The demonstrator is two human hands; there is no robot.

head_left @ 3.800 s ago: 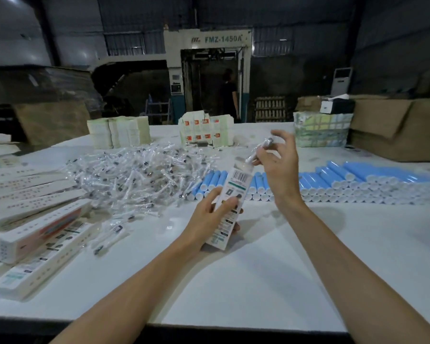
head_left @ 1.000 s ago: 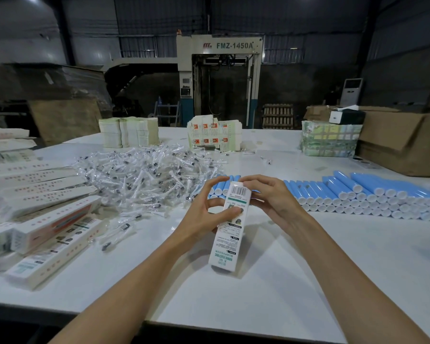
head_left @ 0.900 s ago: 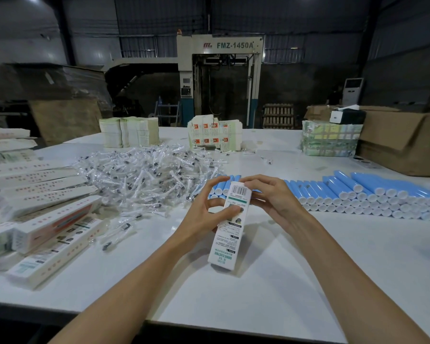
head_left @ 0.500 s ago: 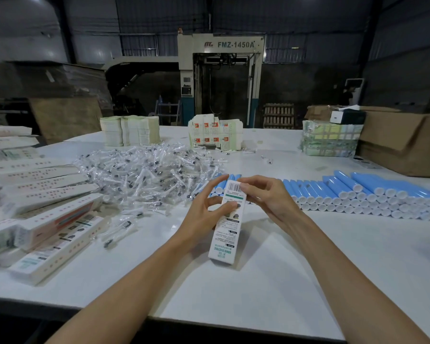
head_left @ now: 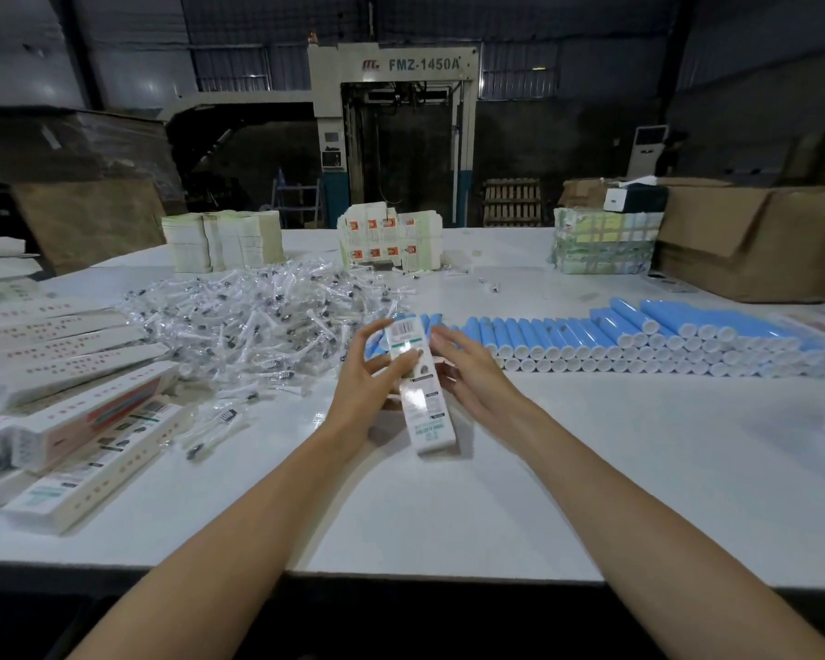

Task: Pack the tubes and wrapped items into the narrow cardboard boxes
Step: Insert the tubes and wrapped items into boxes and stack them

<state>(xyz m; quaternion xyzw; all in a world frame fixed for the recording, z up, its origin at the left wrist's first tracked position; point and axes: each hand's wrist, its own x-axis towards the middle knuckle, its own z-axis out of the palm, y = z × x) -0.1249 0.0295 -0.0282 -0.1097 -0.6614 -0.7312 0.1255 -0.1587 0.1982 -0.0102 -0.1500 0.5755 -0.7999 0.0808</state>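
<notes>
A narrow white cardboard box [head_left: 420, 397] with green print stands tilted at the table's centre, its lower end near the tabletop. My left hand [head_left: 370, 373] grips its upper part from the left, thumb across the front. My right hand [head_left: 467, 369] is against the box's right side with fingers spread. Rows of blue tubes with white caps [head_left: 639, 338] lie to the right. A heap of clear-wrapped items [head_left: 258, 321] lies behind and to the left of my left hand.
Packed narrow boxes [head_left: 67, 412] lie stacked along the left edge. Bundles of flat cartons [head_left: 222, 245] and printed cartons [head_left: 391, 242] stand at the back, with a wrapped bundle [head_left: 601, 247] and a brown carton [head_left: 753, 240] at the back right. One wrapped item [head_left: 210, 433] lies loose near the stack.
A wrapped item held above the box's open top 3.8 s ago is gone from my right hand. The top now looks closed, and the right hand's fingers have spread beside the box.
</notes>
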